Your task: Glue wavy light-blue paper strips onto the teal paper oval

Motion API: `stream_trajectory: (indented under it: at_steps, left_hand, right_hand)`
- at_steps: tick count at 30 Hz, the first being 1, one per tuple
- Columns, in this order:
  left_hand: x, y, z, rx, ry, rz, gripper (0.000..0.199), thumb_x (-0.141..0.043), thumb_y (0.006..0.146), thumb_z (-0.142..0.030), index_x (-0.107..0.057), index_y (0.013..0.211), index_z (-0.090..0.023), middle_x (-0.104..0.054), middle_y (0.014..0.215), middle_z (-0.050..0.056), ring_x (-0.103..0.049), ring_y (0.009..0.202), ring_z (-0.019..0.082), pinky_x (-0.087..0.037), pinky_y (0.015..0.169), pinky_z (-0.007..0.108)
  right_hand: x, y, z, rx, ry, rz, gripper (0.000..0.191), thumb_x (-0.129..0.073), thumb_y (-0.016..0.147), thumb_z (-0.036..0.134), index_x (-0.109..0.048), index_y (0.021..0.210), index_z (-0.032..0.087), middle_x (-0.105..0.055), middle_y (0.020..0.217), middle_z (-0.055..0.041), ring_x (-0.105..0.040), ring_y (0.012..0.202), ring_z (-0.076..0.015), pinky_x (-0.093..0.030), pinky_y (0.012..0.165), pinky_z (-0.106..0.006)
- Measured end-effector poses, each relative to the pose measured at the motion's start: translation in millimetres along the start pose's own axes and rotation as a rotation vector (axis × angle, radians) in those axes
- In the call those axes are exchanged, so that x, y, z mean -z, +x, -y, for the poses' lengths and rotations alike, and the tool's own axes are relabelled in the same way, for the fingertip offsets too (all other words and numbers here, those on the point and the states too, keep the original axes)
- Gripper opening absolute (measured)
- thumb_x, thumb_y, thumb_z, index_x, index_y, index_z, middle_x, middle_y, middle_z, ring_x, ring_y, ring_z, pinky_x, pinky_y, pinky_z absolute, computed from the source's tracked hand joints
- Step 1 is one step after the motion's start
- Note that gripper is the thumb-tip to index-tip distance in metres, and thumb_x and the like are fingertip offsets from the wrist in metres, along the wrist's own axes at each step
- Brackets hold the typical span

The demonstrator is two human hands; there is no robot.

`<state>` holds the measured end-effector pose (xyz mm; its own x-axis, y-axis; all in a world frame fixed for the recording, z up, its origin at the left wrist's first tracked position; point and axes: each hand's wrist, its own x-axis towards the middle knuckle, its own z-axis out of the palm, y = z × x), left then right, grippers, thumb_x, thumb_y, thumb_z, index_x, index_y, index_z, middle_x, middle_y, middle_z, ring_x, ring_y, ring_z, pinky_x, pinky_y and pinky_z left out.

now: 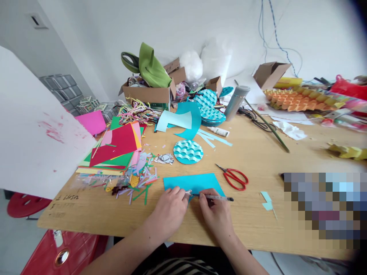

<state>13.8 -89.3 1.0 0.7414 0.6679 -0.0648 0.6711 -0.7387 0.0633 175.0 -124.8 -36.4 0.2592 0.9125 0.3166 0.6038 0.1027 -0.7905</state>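
Note:
A bright blue paper sheet (177, 182) lies flat at the near edge of the table. My left hand (171, 206) rests on it with fingers curled together, pinning a small white paper cutout (188, 192); most of the cutout is hidden under the fingers. Between the fingers of my right hand (217, 214) is a pen (219, 198), its tip at the cutout's edge on the blue sheet. Just beyond the sheet sits a round blue disc (188, 152) with wavy pale strips. Red-handled scissors (235, 178) lie to the right, partly spread.
Coloured paper (114, 147) and thin scraps (145, 179) cover the left side. A fish-like drawing cutout (164, 159) lies beside the disc. Farther back are a glue bottle (219, 131), a tumbler (236, 102) and a cardboard box (149, 94). A pale scrap (266, 200) lies right.

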Motion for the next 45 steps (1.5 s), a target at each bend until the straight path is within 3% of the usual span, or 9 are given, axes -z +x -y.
stream_trajectory:
  at_steps: [10,15,21,26,33,45]
  left_hand:
    - [-2.9,-1,-2,0.003,0.023,-0.039,0.028,-0.043,0.094,-0.011,-0.059,0.117,-0.011,-0.064,0.095,0.007,-0.058,0.093,0.024,-0.049,0.072,0.037]
    - [-10.4,-7,-14,0.068,0.051,-0.141,0.040,-0.046,0.091,-0.010,-0.051,0.130,-0.009,-0.067,0.103,0.009,-0.061,0.092,0.023,-0.050,0.075,0.036]
    - [-31.6,-13,-42,0.235,0.176,-0.380,0.047,-0.055,0.086,-0.019,-0.052,0.130,-0.003,-0.064,0.121,0.020,-0.061,0.112,0.031,-0.044,0.097,0.041]
    - [-41.5,-17,-55,0.323,0.174,-0.494,0.041,-0.053,0.089,-0.033,-0.062,0.117,-0.004,-0.065,0.121,0.021,-0.060,0.116,0.032,-0.041,0.099,0.041]
    - [-45.7,-20,-59,0.371,0.127,-0.510,0.043,-0.057,0.088,-0.039,-0.065,0.111,-0.004,-0.063,0.124,0.023,-0.059,0.119,0.032,-0.040,0.101,0.041]
    - [-48.2,-19,-61,0.357,0.042,-0.440,0.055,-0.057,0.087,-0.051,-0.062,0.113,-0.003,-0.059,0.126,0.028,-0.056,0.121,0.035,-0.036,0.103,0.046]
  right_hand:
    - [2,-1,2,0.003,0.013,-0.024,0.029,-0.049,0.090,0.037,-0.061,0.072,0.018,-0.057,0.053,0.0004,-0.049,0.042,-0.0121,-0.037,0.042,-0.024]
    - [5,-3,4,-0.077,0.155,-0.065,0.028,-0.053,0.089,0.041,-0.062,0.080,0.017,-0.066,0.066,-0.0053,-0.057,0.050,-0.0146,-0.043,0.045,-0.025]
    - [11,22,22,-0.137,0.351,0.081,0.027,-0.061,0.083,0.044,-0.059,0.086,0.017,-0.064,0.066,-0.0035,-0.054,0.047,-0.0130,-0.043,0.042,-0.024]
    - [-4,58,45,-0.048,0.319,0.380,0.022,-0.058,0.083,0.039,-0.057,0.076,0.018,-0.062,0.063,-0.0029,-0.055,0.048,-0.0133,-0.043,0.043,-0.024]
    - [-35,70,50,0.037,0.212,0.571,0.014,-0.049,0.080,0.028,-0.052,0.069,0.020,-0.057,0.058,0.0002,-0.054,0.051,-0.0128,-0.038,0.046,-0.023]
    - [-44,65,38,0.099,0.140,0.611,0.013,-0.047,0.081,0.022,-0.051,0.069,0.019,-0.051,0.054,0.0040,-0.047,0.046,-0.0095,-0.035,0.046,-0.022]
